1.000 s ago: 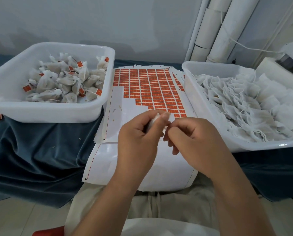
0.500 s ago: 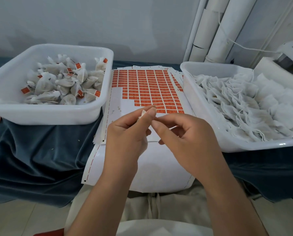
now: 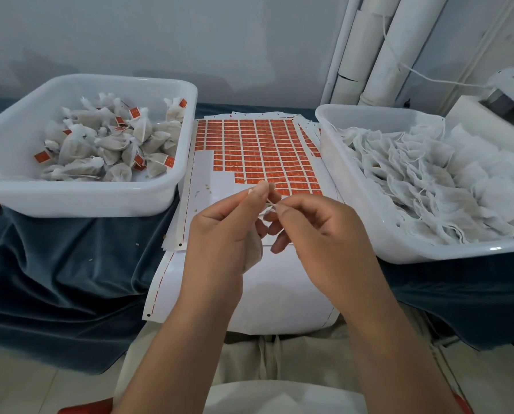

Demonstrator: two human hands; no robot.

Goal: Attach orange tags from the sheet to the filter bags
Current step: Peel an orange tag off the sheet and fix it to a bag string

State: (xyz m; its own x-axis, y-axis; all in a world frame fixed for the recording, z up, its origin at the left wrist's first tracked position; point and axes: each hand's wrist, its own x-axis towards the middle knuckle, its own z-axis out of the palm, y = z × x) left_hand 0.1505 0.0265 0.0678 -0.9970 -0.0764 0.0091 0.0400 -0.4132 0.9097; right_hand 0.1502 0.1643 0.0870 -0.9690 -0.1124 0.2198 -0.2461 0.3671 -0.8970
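Observation:
A sheet of orange tags (image 3: pixel 261 150) lies flat between two white tubs, its near-left rows peeled off. Just in front of it, above the sheet's bare white part, my left hand (image 3: pixel 220 237) holds a white filter bag (image 3: pixel 254 249) in its palm and pinches the bag's string at its fingertips. My right hand (image 3: pixel 318 231) pinches the same thin string (image 3: pixel 270 203) right beside the left fingertips. The bag is mostly hidden behind my left hand.
The left white tub (image 3: pixel 79 201) holds several filled bags with orange tags. The right white tub (image 3: pixel 405 249) is piled with untagged white bags and strings. Dark blue cloth (image 3: pixel 70 264) covers the table. White pipes (image 3: pixel 378 55) stand behind.
Both hands have moved slightly forward toward the tag sheet, and the fingertips have come together on the string. The bag has sunk lower in my left palm.

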